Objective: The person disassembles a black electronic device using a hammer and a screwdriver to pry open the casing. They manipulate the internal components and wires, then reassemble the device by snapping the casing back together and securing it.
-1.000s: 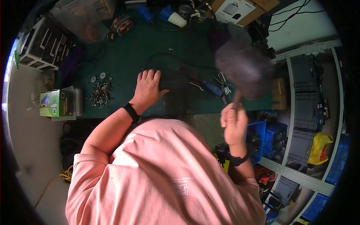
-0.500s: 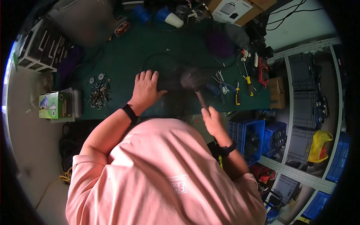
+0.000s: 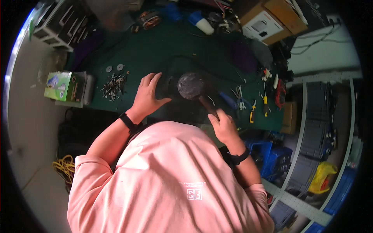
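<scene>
green box (image 3: 61, 86) sitting at bench's left edge | loose screws (image 3: 113, 84) lying on green mat (image 3: 155, 50) | hand tools (image 3: 254, 105) lying right of centre | cardboard boxes (image 3: 272, 19) standing top right | yellow cable (image 3: 65, 167) lying on floor | blue crates (image 3: 272, 157) sitting under bench

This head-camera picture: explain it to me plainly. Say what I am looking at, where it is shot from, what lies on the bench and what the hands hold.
There is no machine here: a person in a pink shirt works with bare hands. The picture comes from a wide fisheye camera worn on the head, looking down, so straight edges bend near the rim. The right hand grips the handle of a mallet, whose round dark head is over a dark flat piece on the green bench. The left hand lies spread flat, steadying that piece. On the bench lie a heap of screws, a small green box, and hand tools to the right.
</scene>
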Demonstrator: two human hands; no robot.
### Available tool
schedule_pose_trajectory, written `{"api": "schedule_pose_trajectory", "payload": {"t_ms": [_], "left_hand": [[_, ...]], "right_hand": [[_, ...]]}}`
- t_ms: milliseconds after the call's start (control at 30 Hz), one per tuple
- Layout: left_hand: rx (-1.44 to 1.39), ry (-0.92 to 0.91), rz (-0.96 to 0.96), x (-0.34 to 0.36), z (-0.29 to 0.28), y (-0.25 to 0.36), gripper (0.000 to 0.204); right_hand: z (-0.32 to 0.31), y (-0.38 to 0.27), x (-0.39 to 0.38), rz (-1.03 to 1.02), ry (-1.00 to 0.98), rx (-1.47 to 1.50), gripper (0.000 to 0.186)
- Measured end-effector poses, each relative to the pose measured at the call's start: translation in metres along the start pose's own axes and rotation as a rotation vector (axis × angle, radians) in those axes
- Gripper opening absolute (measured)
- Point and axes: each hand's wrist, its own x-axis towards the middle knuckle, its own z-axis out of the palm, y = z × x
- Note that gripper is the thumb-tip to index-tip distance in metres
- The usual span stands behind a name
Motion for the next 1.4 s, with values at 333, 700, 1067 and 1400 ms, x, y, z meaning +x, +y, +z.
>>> {"api": "schedule_pose_trajectory", "payload": {"t_ms": [333, 700, 1067, 1400], "left_hand": [[-0.168, 0.184, -0.285, -0.056, -0.033, -0.032, 0.032], [-0.188, 0.184, -0.305, -0.069, -0.032, -0.041, 0.024], [-0.211, 0.037, -0.280, -0.060, -0.031, -0.035, 0.021], [-0.194, -0.002, -0.247, -0.061, -0.025, -0.028, 0.020]], "right_hand": [[-0.023, -0.041, 0.038, -0.042, -0.086, -0.072, 0.034], [0.028, -0.018, 0.039, -0.361, 0.034, -0.148, 0.036], [0.005, -0.034, 0.037, -0.070, -0.111, -0.090, 0.042], [-0.024, -0.063, 0.048, -0.064, -0.075, 0.026, 0.034]]}}
